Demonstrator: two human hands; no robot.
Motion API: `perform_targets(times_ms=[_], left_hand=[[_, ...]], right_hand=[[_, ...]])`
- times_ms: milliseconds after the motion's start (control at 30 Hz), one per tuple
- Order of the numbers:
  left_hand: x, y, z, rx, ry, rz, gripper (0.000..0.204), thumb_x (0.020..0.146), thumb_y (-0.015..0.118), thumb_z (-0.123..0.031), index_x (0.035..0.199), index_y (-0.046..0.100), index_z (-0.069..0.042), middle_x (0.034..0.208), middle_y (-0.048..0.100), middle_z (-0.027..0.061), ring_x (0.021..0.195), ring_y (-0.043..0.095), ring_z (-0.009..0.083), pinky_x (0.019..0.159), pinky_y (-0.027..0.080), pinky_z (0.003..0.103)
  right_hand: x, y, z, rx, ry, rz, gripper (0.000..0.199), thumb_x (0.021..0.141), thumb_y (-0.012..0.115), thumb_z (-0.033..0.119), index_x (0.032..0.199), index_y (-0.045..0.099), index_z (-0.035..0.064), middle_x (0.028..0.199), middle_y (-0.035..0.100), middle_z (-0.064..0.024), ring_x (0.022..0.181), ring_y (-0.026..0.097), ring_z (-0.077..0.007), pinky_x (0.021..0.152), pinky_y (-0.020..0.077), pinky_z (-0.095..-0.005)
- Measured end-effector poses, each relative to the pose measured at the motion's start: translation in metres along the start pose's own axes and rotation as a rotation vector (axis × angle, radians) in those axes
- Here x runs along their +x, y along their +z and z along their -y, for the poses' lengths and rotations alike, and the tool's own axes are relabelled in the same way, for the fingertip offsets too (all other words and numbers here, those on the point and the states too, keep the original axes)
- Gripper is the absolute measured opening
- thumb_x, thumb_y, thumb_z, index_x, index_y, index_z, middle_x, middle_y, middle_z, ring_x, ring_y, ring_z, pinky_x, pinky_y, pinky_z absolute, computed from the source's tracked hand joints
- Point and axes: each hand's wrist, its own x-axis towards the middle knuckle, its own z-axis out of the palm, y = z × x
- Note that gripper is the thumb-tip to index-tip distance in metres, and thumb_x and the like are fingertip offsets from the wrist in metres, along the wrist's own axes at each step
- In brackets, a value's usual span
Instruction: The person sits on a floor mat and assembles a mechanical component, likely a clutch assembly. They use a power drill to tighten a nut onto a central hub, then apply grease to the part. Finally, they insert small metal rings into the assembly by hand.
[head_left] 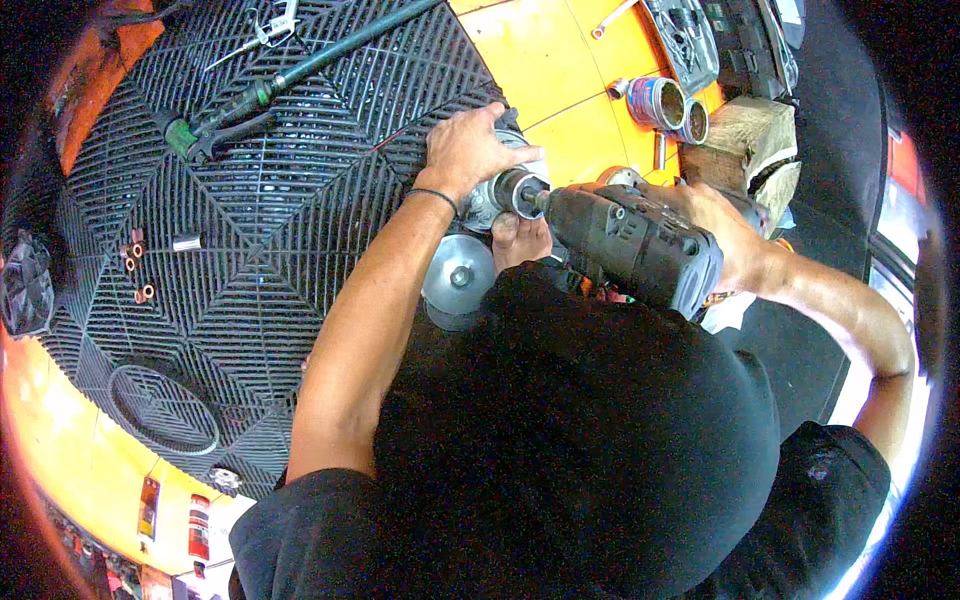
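My left hand [468,150] is wrapped over a round silver metal part [484,208], thumb pointing toward a large socket [522,193]. That socket sits against the part, on the nose of a black power wrench [625,245]. The wrench lies almost level, and my right hand [718,232] is closed round its handle, partly hidden behind the tool body. My bare foot [520,238] is beside the metal part, its toes close to the socket. A silver disc with a central hole [460,275] stands just below my left wrist.
Left on the ribbed black mat [300,200] are a steel sleeve [187,242], several small copper-coloured rings [130,264], a drive belt [163,409] and a green-and-black bar tool [250,100]. Open tins [655,102], a wood block [745,140] and a tool tray [683,40] stand far right.
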Motion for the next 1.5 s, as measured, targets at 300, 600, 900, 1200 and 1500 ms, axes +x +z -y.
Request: perform_targets(times_ms=[300,600,900,1200,1500], left_hand=[[0.003,0.002,0.003,0.017,0.0,-0.009,0.09,0.064,0.077,-0.065,0.128,0.062,-0.003,0.107,0.069,0.0262,0.102,0.068,0.0399,0.093,0.053,0.047],[0.0,0.001,0.007,0.034,-0.021,-0.017,0.087,0.065,0.077,-0.064,0.13,0.062,-0.008,0.11,0.069,0.0257,0.105,0.067,0.0397,0.093,0.053,0.048],[0.001,-0.001,-0.001,0.08,-0.008,0.022,0.086,0.066,0.076,-0.065,0.128,0.063,-0.008,0.11,0.069,0.0262,0.103,0.067,0.0392,0.092,0.053,0.047],[-0.002,-0.004,0.006,0.161,0.083,-0.014,0.089,0.074,0.073,-0.059,0.135,0.052,0.002,0.127,0.059,0.0284,0.12,0.057,0.0394,0.098,0.049,0.047],[-0.062,-0.015,-0.018,-0.043,0.653,0.102,0.075,0.072,0.079,-0.024,0.134,0.046,0.002,0.137,0.053,0.0244,0.133,0.047,0.0365,0.12,0.02,0.052]], right_hand=[[0.002,-0.011,-0.004,-0.158,0.077,0.075,0.07,0.063,0.075,0.024,0.125,0.055,-0.0015,0.106,0.067,-0.0238,0.101,0.065,-0.0407,0.086,0.0514,-0.0466],[0.008,-0.009,-0.004,-0.049,0.038,0.093,0.075,0.056,0.075,0.016,0.126,0.054,-0.0015,0.103,0.067,-0.0239,0.101,0.065,-0.041,0.085,0.0532,-0.0452],[0.005,-0.016,-0.003,-0.268,0.002,0.047,0.068,0.055,0.085,0.024,0.114,0.06,0.0034,0.101,0.069,-0.0234,0.095,0.067,-0.0415,0.081,0.0558,-0.0491],[0.004,-0.011,-0.013,-0.305,0.017,0.044,0.056,0.066,0.076,0.022,0.117,0.062,0.0035,0.097,0.071,-0.0207,0.094,0.068,-0.0404,0.081,0.056,-0.0492],[-0.021,0.006,-0.022,-0.141,0.111,-0.084,0.042,0.067,0.068,0.012,0.108,0.066,0.0043,0.087,0.07,-0.0234,0.088,0.068,-0.0413,0.079,0.0543,-0.0513]])
